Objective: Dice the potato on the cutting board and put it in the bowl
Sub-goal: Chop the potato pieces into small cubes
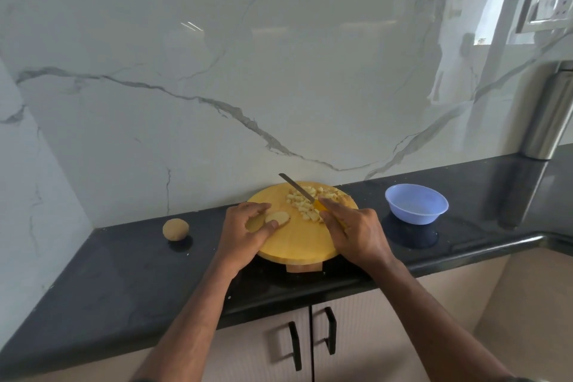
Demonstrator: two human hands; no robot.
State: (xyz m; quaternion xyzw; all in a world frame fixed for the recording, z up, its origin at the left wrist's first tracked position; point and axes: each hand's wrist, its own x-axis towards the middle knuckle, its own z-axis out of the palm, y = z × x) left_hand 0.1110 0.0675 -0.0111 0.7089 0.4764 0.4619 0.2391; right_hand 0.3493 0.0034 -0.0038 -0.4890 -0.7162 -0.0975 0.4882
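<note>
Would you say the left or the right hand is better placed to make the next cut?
Right, probably: the right hand holds the knife, while the left hand steadies the potato slice.

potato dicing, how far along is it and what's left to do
Partly done: a pile of diced potato lies on the round cutting board. In hand: the left hand holds a potato slice, and the right hand grips the knife. Left: dicing that slice and filling the blue bowl, which looks empty. A whole potato waits on the counter.
</note>
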